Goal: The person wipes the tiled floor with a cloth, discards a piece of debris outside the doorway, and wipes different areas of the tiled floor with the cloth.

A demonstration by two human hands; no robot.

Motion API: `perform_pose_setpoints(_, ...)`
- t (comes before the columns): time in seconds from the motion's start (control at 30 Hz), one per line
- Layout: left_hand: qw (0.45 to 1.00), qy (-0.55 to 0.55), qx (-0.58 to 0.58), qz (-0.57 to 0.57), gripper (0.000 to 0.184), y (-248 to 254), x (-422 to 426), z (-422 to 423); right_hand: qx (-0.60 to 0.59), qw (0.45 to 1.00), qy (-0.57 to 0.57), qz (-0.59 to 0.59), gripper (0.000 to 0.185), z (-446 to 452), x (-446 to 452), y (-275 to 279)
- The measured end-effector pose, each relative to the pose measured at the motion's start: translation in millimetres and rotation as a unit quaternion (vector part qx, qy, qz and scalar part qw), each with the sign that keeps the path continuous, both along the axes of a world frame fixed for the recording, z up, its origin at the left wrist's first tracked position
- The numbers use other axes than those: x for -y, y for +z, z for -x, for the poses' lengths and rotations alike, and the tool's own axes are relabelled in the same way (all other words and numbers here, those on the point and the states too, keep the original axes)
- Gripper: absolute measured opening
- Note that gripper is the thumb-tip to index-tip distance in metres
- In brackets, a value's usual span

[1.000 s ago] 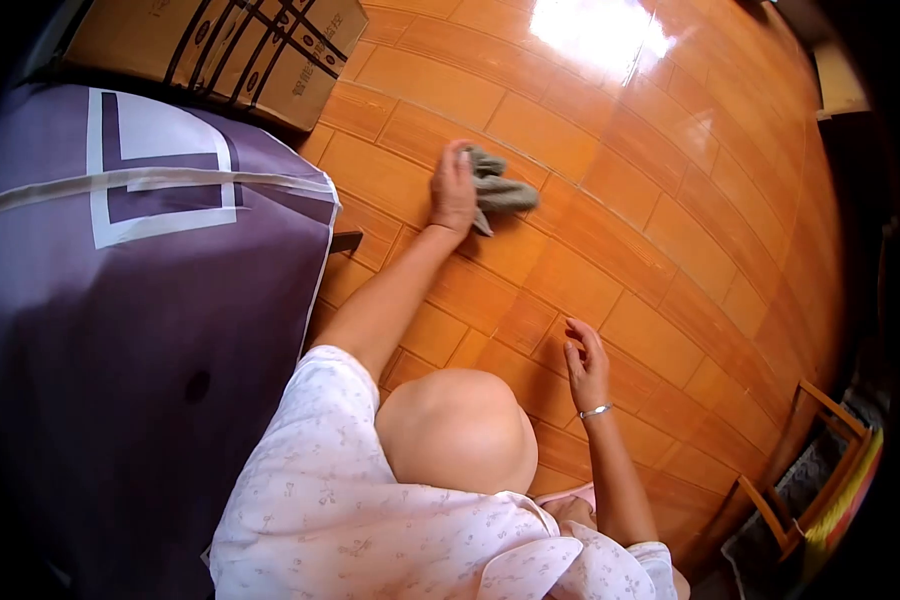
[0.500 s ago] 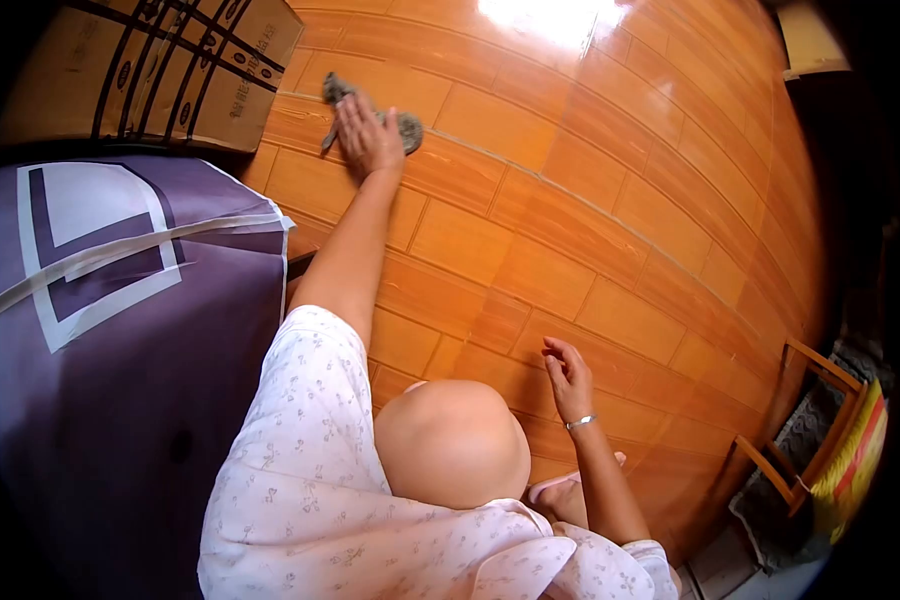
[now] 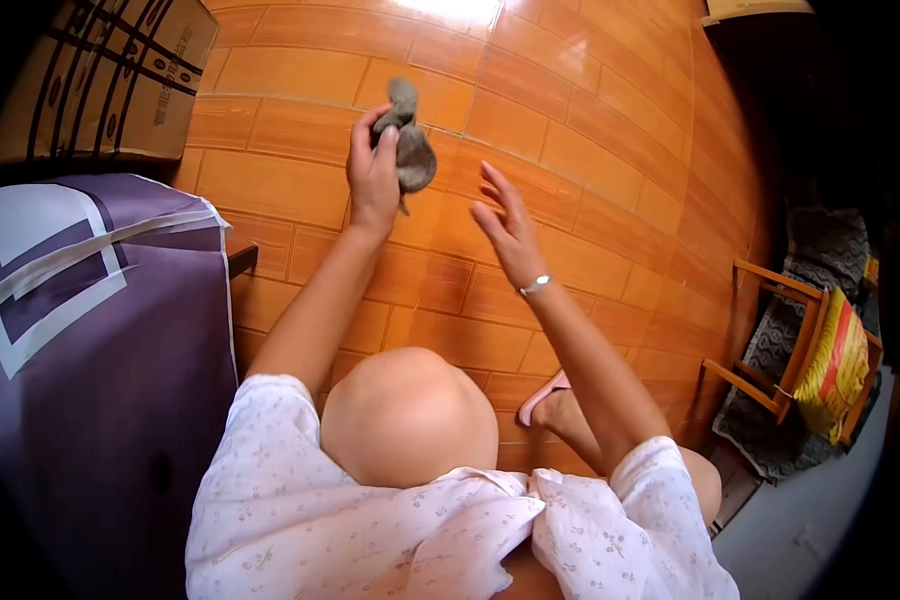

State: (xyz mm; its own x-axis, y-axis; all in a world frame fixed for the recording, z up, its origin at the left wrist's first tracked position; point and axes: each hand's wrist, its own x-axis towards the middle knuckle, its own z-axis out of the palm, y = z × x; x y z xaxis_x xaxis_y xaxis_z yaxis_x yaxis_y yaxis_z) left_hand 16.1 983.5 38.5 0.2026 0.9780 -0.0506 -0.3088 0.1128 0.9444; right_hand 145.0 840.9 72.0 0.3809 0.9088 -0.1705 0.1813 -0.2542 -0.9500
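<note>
A crumpled grey cloth (image 3: pixel 417 160) hangs in my left hand (image 3: pixel 374 178), pinched between the thumb and fingers above the tiled floor (image 3: pixel 450 285). Its ends stick out above and below the grip. To the right of it, my right hand (image 3: pixel 507 222) is raised with fingers apart and nothing in them. A silvery bracelet (image 3: pixel 535 285) circles that wrist. A gap separates the right hand from the cloth.
A strapped cardboard box (image 3: pixel 160 95) stands at the upper left. Below it, a purple and white cover (image 3: pixel 100 420) drapes over something. At the right is a wooden chair (image 3: pixel 785 375) with a yellow and red bag (image 3: pixel 835 365), beside a patterned mat (image 3: pixel 770 345).
My left hand has gone from pressing the cloth flat on the floor to lifting it in a pinch. My right hand has come up and forward toward it. The view has shifted right.
</note>
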Motion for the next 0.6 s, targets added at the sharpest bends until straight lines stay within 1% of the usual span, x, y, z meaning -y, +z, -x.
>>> perform_pose_setpoints(0.03, 0.999, -0.022, 0.019, 0.04, 0.031, 7.0, 19.7, 11.2, -0.039, 0.999, 0.006, -0.025, 0.048, 14.6, -20.0, -10.6)
perform_pose_setpoints(0.07, 0.995, -0.046, 0.035, 0.081, 0.035, 12.7, 38.6, 23.0, -0.112, 0.993, 0.013, -0.038, 0.048, 33.4, -38.8, -18.7)
perform_pose_setpoints(0.1, 0.993, -0.067, 0.05, 0.083, 0.04, 5.9, 55.3, 35.4, -0.189, 0.981, 0.015, -0.049, 0.048, 53.5, -49.3, -24.4)
perform_pose_setpoints(0.13, 0.99, -0.086, 0.066, 0.087, 0.045, -1.7, 73.0, 46.8, -0.195, 0.98, 0.015, -0.043, 0.048, 70.4, -50.9, -27.5)
perform_pose_setpoints(0.17, 0.987, -0.083, 0.051, 0.127, 0.053, 7.6, 86.1, 55.0, -0.311, 0.95, 0.016, -0.013, 0.045, 84.7, -51.4, -28.1)
perform_pose_setpoints(0.2, 0.991, -0.085, -0.034, 0.098, 0.054, -6.9, 91.7, 78.5, -0.422, 0.906, 0.015, 0.014, 0.043, 94.7, -52.3, -29.4)
perform_pose_setpoints(0.23, 0.982, -0.072, -0.17, 0.043, 0.052, -2.7, 91.0, 100.1, -0.279, 0.958, 0.051, -0.037, 0.04, 102.1, -45.8, -40.4)
perform_pose_setpoints(0.27, 0.967, -0.026, -0.252, -0.013, 0.047, 15.6, 89.4, 113.6, -0.128, 0.984, 0.086, -0.088, 0.038, 109.3, -34.6, -53.8)
perform_pose_setpoints(0.3, 0.942, 0.043, -0.331, -0.021, 0.043, 10.6, 91.0, 132.6, 0.035, 0.986, 0.111, -0.123, 0.041, 118.2, -24.0, -58.0)
perform_pose_setpoints(0.33, 0.929, 0.093, -0.357, -0.017, 0.039, 4.1, 91.8, 150.4, 0.107, 0.972, 0.175, -0.117, 0.04, 126.6, -13.7, -58.6)
perform_pose_setpoints(0.37, 0.911, 0.116, -0.396, -0.016, 0.036, -9.8, 94.5, 168.6, 0.189, 0.936, 0.265, -0.138, 0.038, 135.4, -3.9, -63.7)
perform_pose_setpoints(0.4, 0.909, 0.122, -0.398, 0.001, 0.032, -20.6, 96.4, 181.5, 0.267, 0.884, 0.35, -0.158, 0.037, 145.5, 6.1, -73.4)
perform_pose_setpoints(0.43, 0.901, 0.113, -0.42, -0.006, 0.03, -20.2, 96.1, 183.6, 0.316, 0.826, 0.417, -0.209, 0.036, 157.9, 18.6, -93.2)
perform_pose_setpoints(0.47, 0.892, 0.104, -0.439, -0.013, 0.028, -20.6, 95.0, 183.7, 0.363, 0.757, 0.478, -0.258, 0.037, 165.2, 26.4, -110.2)
perform_pose_setpoints(0.5, 0.891, 0.104, -0.441, -0.014, 0.028, -20.1, 92.0, 180.7, 0.333, 0.755, 0.498, -0.266, 0.039, 161.7, 24.0, -115.4)
perform_pose_setpoints(0.57, 0.9, 0.091, -0.425, -0.037, 0.025, -17.6, 88.3, 166.9, 0.343, 0.785, 0.465, -0.222, 0.042, 139.9, -5.2, -121.3)
perform_pose_setpoints(0.6, 0.9, 0.088, -0.426, -0.031, 0.025, -15.9, 88.4, 160.4, 0.386, 0.805, 0.405, -0.196, 0.044, 109.9, -31.3, -119.8)
